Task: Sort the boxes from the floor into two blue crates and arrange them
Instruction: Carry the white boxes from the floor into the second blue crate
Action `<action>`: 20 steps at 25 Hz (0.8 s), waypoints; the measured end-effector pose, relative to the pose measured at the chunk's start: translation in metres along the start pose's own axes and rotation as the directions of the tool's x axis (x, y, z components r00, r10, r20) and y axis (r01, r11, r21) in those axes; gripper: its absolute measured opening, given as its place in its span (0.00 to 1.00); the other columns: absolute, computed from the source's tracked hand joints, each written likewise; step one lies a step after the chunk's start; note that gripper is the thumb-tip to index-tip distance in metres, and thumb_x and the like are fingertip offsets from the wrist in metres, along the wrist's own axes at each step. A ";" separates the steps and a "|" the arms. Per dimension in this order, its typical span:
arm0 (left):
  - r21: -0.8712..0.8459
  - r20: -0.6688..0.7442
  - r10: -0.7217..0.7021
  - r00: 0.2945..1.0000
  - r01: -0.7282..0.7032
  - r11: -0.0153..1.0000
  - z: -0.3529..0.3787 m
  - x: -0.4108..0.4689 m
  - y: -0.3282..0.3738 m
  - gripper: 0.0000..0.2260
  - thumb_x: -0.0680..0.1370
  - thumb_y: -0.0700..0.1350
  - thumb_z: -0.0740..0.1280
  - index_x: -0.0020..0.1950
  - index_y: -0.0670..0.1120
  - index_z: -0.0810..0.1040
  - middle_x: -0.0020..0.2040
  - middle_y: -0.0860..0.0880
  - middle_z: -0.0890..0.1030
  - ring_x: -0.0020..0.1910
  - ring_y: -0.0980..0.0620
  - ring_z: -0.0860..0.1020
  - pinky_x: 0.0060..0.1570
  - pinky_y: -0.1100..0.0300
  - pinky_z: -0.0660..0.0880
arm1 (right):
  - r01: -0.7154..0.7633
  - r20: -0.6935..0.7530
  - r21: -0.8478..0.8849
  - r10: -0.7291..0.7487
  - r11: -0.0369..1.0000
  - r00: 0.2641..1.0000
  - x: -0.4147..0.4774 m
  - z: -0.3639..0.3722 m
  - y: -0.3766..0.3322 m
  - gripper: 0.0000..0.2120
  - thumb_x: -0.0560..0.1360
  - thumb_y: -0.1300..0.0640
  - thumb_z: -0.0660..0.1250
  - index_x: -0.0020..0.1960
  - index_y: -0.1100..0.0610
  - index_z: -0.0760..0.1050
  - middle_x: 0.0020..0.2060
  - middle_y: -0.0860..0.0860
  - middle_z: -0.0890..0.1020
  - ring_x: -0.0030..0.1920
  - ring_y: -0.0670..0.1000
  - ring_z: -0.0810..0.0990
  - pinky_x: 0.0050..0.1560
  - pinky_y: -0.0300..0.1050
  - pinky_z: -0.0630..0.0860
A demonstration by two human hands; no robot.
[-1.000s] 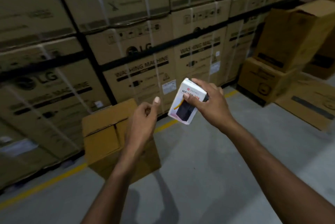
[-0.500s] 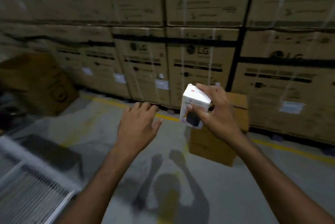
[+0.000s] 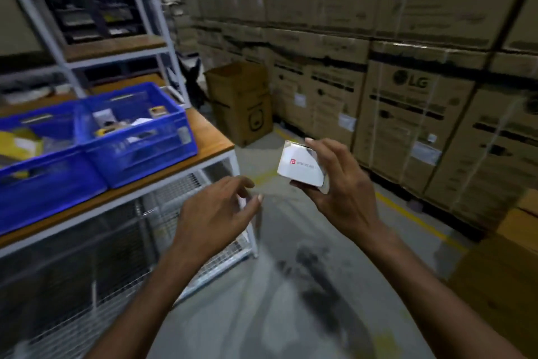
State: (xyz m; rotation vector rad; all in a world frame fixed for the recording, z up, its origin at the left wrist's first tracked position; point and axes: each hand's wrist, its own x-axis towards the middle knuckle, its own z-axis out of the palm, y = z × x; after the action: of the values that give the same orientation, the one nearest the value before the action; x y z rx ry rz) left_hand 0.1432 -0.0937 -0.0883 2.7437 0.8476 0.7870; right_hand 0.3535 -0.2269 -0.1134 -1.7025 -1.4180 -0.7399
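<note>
Head view: my right hand [image 3: 343, 198] holds a small white box [image 3: 300, 165] in the air above the floor [image 3: 262, 315], fingers [image 3: 326, 144] curled over its top edge and thumb beneath. My left hand [image 3: 215, 219] hovers near it, empty, fingers loosely bent. On the tabletop [image 3: 215, 140] to my left, 2 blue crates stand side by side: the right crate [image 3: 139, 152] has small boxes inside, and the left crate [image 3: 37, 184] has something yellow. Stacked cartons [image 3: 407, 126] line the wall.

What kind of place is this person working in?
Probably a warehouse: tall stacks of LG cartons line the wall, blue crates sit on a metal-framed bench, and a yellow line marks the floor.
</note>
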 end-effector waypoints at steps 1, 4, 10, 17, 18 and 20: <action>0.002 -0.011 -0.026 1.000 0.026 1.000 -0.014 -0.004 -0.026 0.13 0.79 0.64 0.65 0.58 0.60 0.78 0.47 0.63 0.81 0.43 0.64 0.79 0.42 0.59 0.79 | 0.063 -0.013 -0.016 -0.063 0.998 0.998 0.012 0.025 -0.019 0.33 0.75 0.51 0.78 0.75 0.55 0.70 0.66 0.56 0.76 0.62 0.58 0.78 0.53 0.51 0.79; 0.030 -0.050 -0.128 0.991 0.129 0.991 -0.051 -0.013 -0.095 0.12 0.79 0.65 0.65 0.55 0.60 0.79 0.46 0.63 0.81 0.44 0.64 0.79 0.40 0.62 0.76 | 0.256 -0.066 -0.040 -0.258 0.966 0.964 0.046 0.091 -0.068 0.29 0.75 0.58 0.76 0.73 0.55 0.70 0.64 0.57 0.77 0.60 0.59 0.79 0.53 0.52 0.77; 0.078 -0.250 -0.252 0.935 0.279 0.957 -0.097 -0.006 -0.189 0.10 0.77 0.62 0.69 0.54 0.60 0.80 0.45 0.63 0.82 0.41 0.65 0.79 0.36 0.70 0.69 | 0.243 -0.104 0.331 -0.221 0.912 0.970 0.123 0.199 -0.146 0.28 0.74 0.52 0.77 0.70 0.56 0.70 0.64 0.57 0.78 0.63 0.59 0.79 0.58 0.53 0.78; 0.223 -0.329 -0.334 0.883 0.416 0.881 -0.119 0.030 -0.278 0.11 0.78 0.66 0.65 0.47 0.60 0.79 0.39 0.62 0.80 0.40 0.63 0.79 0.36 0.61 0.74 | -0.495 0.416 0.856 0.368 0.152 0.832 0.232 0.310 -0.196 0.36 0.73 0.50 0.79 0.75 0.53 0.64 0.61 0.50 0.81 0.56 0.41 0.83 0.53 0.41 0.81; 0.223 -0.341 -0.349 0.873 0.436 0.872 -0.122 0.036 -0.290 0.11 0.78 0.66 0.64 0.46 0.60 0.79 0.37 0.62 0.79 0.39 0.63 0.79 0.36 0.59 0.75 | -0.553 0.510 0.832 0.354 0.026 0.784 0.245 0.330 -0.199 0.34 0.74 0.51 0.78 0.74 0.56 0.66 0.59 0.51 0.82 0.55 0.43 0.84 0.50 0.40 0.81; 0.205 -0.358 -0.367 0.859 0.456 0.866 -0.127 0.046 -0.311 0.11 0.78 0.64 0.65 0.45 0.60 0.79 0.36 0.62 0.79 0.38 0.63 0.79 0.35 0.59 0.75 | -0.635 0.620 0.770 0.299 -0.057 0.725 0.264 0.368 -0.204 0.27 0.74 0.49 0.78 0.68 0.59 0.75 0.56 0.55 0.85 0.54 0.52 0.86 0.48 0.46 0.81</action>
State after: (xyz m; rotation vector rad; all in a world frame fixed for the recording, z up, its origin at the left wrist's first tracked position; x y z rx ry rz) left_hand -0.0407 0.1889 -0.0539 2.5318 1.6733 1.0833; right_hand 0.1913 0.2379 -0.0467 -0.9572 -0.8436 0.8495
